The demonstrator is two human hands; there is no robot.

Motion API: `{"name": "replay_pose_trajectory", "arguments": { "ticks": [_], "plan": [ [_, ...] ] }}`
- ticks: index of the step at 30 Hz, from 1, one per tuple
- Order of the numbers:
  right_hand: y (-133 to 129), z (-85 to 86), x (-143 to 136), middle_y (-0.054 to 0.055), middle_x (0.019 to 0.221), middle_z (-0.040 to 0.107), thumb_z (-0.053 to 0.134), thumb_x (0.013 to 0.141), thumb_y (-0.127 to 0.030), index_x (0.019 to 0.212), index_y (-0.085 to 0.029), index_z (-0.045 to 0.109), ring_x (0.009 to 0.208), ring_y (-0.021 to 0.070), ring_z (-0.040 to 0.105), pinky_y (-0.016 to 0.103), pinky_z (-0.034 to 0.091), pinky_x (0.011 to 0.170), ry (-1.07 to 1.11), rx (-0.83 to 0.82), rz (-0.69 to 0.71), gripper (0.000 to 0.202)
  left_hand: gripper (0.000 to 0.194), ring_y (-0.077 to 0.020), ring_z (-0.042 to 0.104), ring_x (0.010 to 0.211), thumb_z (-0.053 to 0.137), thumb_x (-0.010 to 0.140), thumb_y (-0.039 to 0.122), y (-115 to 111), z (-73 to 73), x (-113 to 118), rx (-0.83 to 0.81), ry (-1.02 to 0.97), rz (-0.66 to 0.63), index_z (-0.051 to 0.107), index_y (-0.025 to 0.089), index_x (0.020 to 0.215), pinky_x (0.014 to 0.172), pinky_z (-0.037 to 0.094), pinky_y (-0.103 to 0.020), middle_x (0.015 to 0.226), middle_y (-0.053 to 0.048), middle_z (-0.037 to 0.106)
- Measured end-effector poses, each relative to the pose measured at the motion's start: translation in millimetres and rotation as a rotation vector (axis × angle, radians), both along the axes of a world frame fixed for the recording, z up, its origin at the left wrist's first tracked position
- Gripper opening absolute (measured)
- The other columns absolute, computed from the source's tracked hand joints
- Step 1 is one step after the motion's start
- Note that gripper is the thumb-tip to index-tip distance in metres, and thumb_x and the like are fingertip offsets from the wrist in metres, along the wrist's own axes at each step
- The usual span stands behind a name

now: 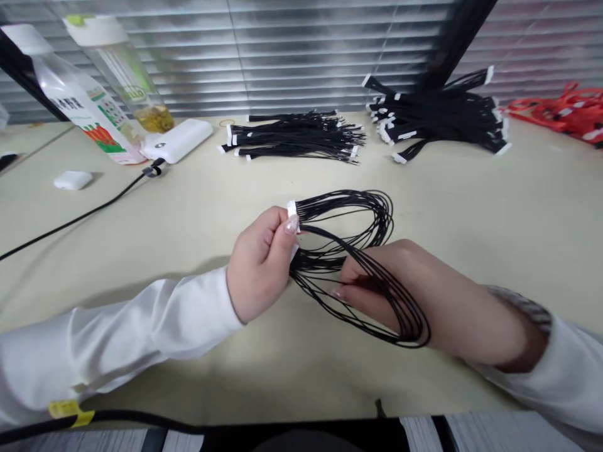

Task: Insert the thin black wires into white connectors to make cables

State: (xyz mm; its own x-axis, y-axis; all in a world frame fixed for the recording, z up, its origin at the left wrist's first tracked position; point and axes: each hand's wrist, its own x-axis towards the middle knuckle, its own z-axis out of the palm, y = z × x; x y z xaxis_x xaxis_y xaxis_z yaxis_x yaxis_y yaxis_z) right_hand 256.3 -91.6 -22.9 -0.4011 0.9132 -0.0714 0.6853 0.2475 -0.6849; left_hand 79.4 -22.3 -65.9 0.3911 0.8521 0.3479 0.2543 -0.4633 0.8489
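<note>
My left hand (264, 263) is closed around white connectors at the left end of a looped black wire bundle (377, 216). One white connector (293, 215) shows above the thumb, and a bit of white shows below it. The thin wires curve out to the right in two loops, one upper and one lower. My right hand (400, 289) reaches in from the right, with the lower loop passing over its fingers. Thumb and forefinger are pressed close together at the wires; which wires they pinch is hidden.
Behind lie a black cable bundle (296, 137), a thicker black cable pile (438, 116) and red cables (565, 113). At the left are a bottle (89, 103), a tumbler (127, 75), a white power bank (181, 141), a white case (73, 180) and a black cord (85, 216).
</note>
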Motion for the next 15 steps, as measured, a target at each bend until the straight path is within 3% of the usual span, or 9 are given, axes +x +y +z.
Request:
{"name": "replay_pose_trajectory", "arguments": {
  "ticks": [5, 9, 12, 15],
  "plan": [
    [-1, 6.5, 5, -0.005, 0.053, 0.038, 0.046, 0.086, -0.040, 0.065, -0.017, 0.046, 0.049, 0.0060, 0.033, 0.019, 0.030, 0.043, 0.148, -0.155, -0.138, 0.032, 0.030, -0.0096, 0.040, 0.053, 0.037, 0.092, 0.034, 0, 0.8, 0, 0.008, 0.000, 0.007, 0.047, 0.018, 0.070, 0.051, 0.036, -0.023, 0.060, 0.002, 0.046],
    [-3, 2.9, 3, -0.003, 0.053, 0.049, 0.032, 0.091, -0.047, 0.082, -0.018, 0.055, 0.044, 0.0081, 0.043, 0.020, 0.036, 0.041, 0.266, -0.368, -0.149, 0.038, 0.029, -0.0095, 0.039, 0.051, 0.037, 0.092, 0.033, 0, 1.1, 0, 0.000, -0.003, 0.009, 0.047, 0.018, 0.070, 0.050, 0.035, -0.022, 0.058, 0.003, 0.045],
    [-4, -5.3, -1, 0.001, 0.070, 0.061, 0.040, 0.089, -0.038, 0.080, -0.018, 0.056, 0.060, 0.0107, 0.054, 0.021, 0.043, 0.052, 0.193, -0.264, -0.109, 0.027, 0.028, -0.0093, 0.040, 0.052, 0.038, 0.092, 0.032, 0, 1.0, 0, 0.041, 0.010, 0.008, 0.046, 0.018, 0.069, 0.051, 0.035, -0.022, 0.059, 0.002, 0.047],
    [-3, -9.5, -3, -0.003, 0.064, 0.058, 0.048, 0.085, -0.035, 0.083, -0.020, 0.052, 0.055, 0.0085, 0.049, 0.019, 0.038, 0.047, 0.100, -0.115, -0.117, 0.016, 0.028, -0.0090, 0.039, 0.051, 0.038, 0.092, 0.031, 0, 0.2, 0, 0.053, -0.003, 0.012, 0.045, 0.018, 0.068, 0.049, 0.035, -0.021, 0.058, 0.002, 0.047]
  ]
}}
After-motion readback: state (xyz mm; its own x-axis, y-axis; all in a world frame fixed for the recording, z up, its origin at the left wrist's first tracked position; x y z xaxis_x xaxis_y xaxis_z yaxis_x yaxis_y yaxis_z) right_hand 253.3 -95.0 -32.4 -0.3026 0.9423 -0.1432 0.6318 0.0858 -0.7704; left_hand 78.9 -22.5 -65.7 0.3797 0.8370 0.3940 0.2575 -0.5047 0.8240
